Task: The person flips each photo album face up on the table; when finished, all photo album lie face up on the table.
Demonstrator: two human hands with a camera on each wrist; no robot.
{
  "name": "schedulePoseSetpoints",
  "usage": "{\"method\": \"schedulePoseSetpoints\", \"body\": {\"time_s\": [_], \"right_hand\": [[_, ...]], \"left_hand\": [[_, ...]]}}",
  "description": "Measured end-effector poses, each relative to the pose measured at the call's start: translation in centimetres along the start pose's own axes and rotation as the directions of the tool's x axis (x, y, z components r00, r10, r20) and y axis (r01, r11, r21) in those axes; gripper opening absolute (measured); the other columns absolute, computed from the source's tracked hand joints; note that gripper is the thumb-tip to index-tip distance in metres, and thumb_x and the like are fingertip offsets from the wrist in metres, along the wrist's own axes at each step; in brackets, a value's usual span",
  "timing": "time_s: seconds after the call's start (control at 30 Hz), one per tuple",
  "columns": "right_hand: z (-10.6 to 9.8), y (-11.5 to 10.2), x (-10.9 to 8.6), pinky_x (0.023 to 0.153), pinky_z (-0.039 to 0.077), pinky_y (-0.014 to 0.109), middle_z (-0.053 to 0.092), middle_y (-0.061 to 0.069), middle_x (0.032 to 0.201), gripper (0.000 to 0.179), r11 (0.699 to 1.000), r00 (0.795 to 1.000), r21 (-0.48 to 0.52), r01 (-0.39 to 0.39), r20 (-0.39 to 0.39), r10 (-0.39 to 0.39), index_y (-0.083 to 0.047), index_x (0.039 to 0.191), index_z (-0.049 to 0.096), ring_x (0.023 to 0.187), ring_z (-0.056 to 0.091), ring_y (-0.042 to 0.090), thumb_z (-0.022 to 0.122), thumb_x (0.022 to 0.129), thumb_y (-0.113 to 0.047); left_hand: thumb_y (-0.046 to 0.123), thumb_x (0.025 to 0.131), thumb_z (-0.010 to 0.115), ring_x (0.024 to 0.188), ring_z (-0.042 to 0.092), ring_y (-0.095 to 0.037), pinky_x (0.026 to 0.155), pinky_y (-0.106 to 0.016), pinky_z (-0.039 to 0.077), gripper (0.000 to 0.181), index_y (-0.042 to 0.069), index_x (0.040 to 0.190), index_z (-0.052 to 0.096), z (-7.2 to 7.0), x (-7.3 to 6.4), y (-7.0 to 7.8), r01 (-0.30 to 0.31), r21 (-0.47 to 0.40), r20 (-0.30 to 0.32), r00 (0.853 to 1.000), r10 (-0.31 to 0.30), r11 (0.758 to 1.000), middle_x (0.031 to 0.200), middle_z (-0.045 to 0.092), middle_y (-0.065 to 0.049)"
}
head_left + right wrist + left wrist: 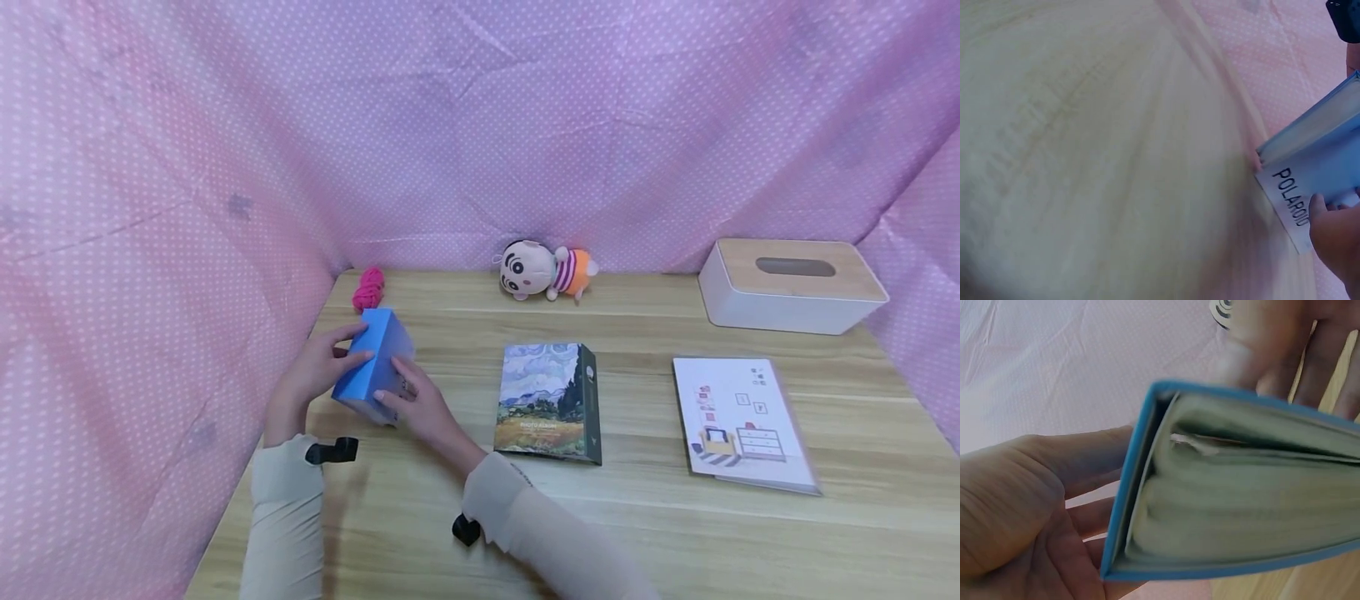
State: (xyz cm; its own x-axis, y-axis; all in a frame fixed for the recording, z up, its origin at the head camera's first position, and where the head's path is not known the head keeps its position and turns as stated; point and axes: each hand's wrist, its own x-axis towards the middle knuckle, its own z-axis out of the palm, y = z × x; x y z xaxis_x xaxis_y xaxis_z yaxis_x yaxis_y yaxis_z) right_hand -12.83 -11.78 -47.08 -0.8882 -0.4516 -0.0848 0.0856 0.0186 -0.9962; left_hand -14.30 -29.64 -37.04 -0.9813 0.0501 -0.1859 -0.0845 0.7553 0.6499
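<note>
Tilted up at the left part of the table is a blue photo album (372, 358), held between both hands. My left hand (315, 367) holds it at the spine, thumb and fingers spread along that side; in the left wrist view the thumb (1094, 450) meets the blue spine and the fingertips are hidden behind it. My right hand (420, 404) grips the album from the right, thumb and fingers on its cover. Thick page edges (1241, 500) face the left wrist camera. "POLAROID" lettering (1291, 197) shows on the cover beside the right hand (1338, 240) in the right wrist view.
Behind the blue album lies a pink yarn skein (368, 290). A painted-cover photo album (540, 400) lies mid-table, and a white illustrated album (738, 425) farther right. A plush doll (543, 271) and a wood-topped tissue box (795, 283) sit along the back, before a pink dotted cloth (480, 125).
</note>
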Motion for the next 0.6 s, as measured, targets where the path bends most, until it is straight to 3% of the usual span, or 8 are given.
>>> {"method": "schedulePoseSetpoints", "body": {"time_s": [0.23,0.37,0.6], "right_hand": [[0.7,0.8,0.2,0.111,0.036,0.039,0.022,-0.003,0.159,0.073,0.986,1.0,-0.168,0.004,0.005,-0.003,-0.025,0.151,0.029,0.143,0.028,0.02,0.061,0.09,-0.048],[1.0,1.1,0.2,0.112,0.034,0.04,0.021,-0.001,0.159,0.075,0.968,1.0,-0.249,0.004,0.011,-0.001,-0.025,0.151,0.028,0.144,0.027,0.021,0.06,0.089,-0.051],[1.4,1.3,0.8,0.115,0.03,0.04,0.021,0.003,0.159,0.074,0.924,1.0,-0.382,-0.01,0.006,0.014,-0.022,0.151,0.029,0.145,0.025,0.023,0.062,0.09,-0.047]], "left_hand": [[0.036,0.093,0.062,0.12,0.05,-0.051,0.085,-0.061,0.049,0.067,0.003,0.145,0.038,-0.2,-0.2,-0.9,0.012,0.058,-0.045,0.999,-0.009,0.998,0.146,0.038,-0.028],[0.037,0.092,0.062,0.122,0.047,-0.052,0.087,-0.063,0.047,0.067,0.001,0.144,0.04,-0.3,-0.3,-1.6,0.013,0.094,-0.072,0.997,-0.007,0.996,0.146,0.038,-0.027],[0.038,0.092,0.062,0.126,0.043,-0.051,0.092,-0.063,0.045,0.067,0.004,0.145,0.039,-0.7,-0.4,-3.5,0.05,0.02,-0.079,0.996,-0.049,0.999,0.147,0.036,-0.026]]}}
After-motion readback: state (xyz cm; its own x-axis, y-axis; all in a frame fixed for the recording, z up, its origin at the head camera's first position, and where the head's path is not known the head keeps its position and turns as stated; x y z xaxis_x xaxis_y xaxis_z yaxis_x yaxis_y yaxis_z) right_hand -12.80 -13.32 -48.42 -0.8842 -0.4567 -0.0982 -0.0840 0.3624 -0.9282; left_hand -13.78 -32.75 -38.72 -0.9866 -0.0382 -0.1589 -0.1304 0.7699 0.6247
